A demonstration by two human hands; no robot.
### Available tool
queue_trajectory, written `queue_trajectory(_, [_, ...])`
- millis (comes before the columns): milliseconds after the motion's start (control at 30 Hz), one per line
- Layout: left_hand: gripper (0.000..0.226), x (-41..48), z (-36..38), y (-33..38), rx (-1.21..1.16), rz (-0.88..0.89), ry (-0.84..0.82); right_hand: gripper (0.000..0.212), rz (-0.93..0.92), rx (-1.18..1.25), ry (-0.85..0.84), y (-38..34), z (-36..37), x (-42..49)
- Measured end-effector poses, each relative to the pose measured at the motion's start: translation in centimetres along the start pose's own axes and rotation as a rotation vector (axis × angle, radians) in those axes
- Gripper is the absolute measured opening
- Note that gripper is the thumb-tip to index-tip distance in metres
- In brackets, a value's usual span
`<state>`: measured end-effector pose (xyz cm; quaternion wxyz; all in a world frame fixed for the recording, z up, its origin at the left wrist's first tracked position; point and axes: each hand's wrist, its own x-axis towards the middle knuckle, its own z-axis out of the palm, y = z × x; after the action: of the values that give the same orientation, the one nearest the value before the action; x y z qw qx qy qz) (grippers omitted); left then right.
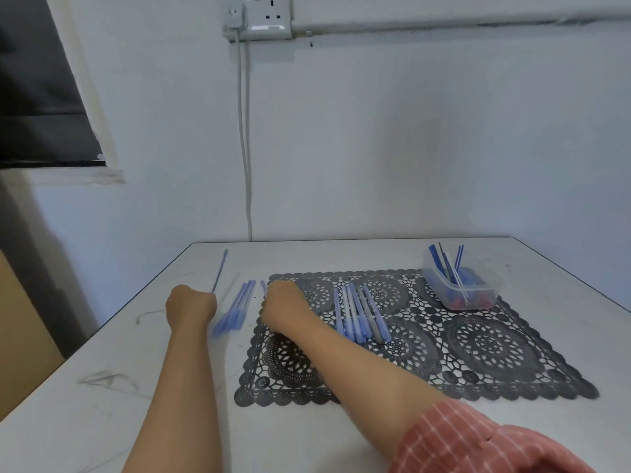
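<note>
My left hand [190, 303] is curled into a fist at the table's left side and holds a thin blue refill [220, 270] that sticks up and away from it. My right hand [281, 303] is curled at the left edge of the black lace mat [478, 349]; a blue pen tip [263, 287] shows just left of it, and what the fingers grip is hidden. Between my hands lies a small group of blue pens [235, 307] on the white table. A second row of blue pens [360, 312] lies on the mat, right of my right hand.
A clear plastic tub [464, 285] with blue refills and pen parts stands at the mat's far right corner. The white table [136, 387] meets the wall at the back, where a cable [245, 148] hangs from a socket. The table's left edge drops off near my left arm.
</note>
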<state>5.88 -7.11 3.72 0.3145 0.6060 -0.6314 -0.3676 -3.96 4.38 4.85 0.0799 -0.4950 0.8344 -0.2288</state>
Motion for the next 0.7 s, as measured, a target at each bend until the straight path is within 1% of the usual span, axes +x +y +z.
queue_trajectory(33, [0.014,0.6,0.5,0.0,-0.042,-0.010,-0.038,0.009,0.020,0.038,0.014,0.4,-0.6,0.0])
queue_trajectory(67, [0.013,1.1,1.2,0.0,-0.064,-0.006,-0.071,0.018,0.039,0.069,0.034,1.0,-1.3,-0.2])
queue_trajectory(100, [0.010,0.7,1.4,0.3,-0.066,0.021,-0.079,0.022,0.054,0.093,0.049,1.5,-2.0,-0.3])
queue_trajectory(167, [0.008,-1.7,1.4,1.8,-0.006,0.101,-0.085,0.024,0.074,0.103,0.093,2.8,-3.6,-0.9])
queue_trajectory(200, [0.013,-3.0,1.5,2.5,0.027,0.138,-0.114,0.026,0.084,0.096,0.112,3.6,-4.5,-1.3])
queue_trajectory(267, [0.021,-4.6,2.2,3.4,0.083,0.162,-0.230,0.031,0.111,0.067,0.129,5.4,-6.1,-2.1])
queue_trajectory(367, [0.026,-6.4,3.6,4.5,0.132,0.201,-0.394,0.036,0.207,0.039,0.129,8.2,-7.5,-3.2])
queue_trajectory(433, [0.028,-7.5,4.6,4.8,0.207,0.251,-0.461,0.033,0.271,0.026,0.131,9.9,-8.2,-3.8])
queue_trajectory(567, [0.033,-9.7,6.1,5.1,0.214,0.255,-0.596,0.020,0.392,0.010,0.081,12.3,-10.0,-5.2])
queue_trajectory(633, [0.029,-10.9,6.2,5.2,0.156,0.231,-0.644,0.017,0.454,0.059,0.030,13.3,-10.6,-5.7])
queue_trajectory(700, [0.030,-11.4,6.6,5.3,0.098,0.241,-0.669,0.013,0.492,0.105,-0.032,13.9,-10.8,-6.0])
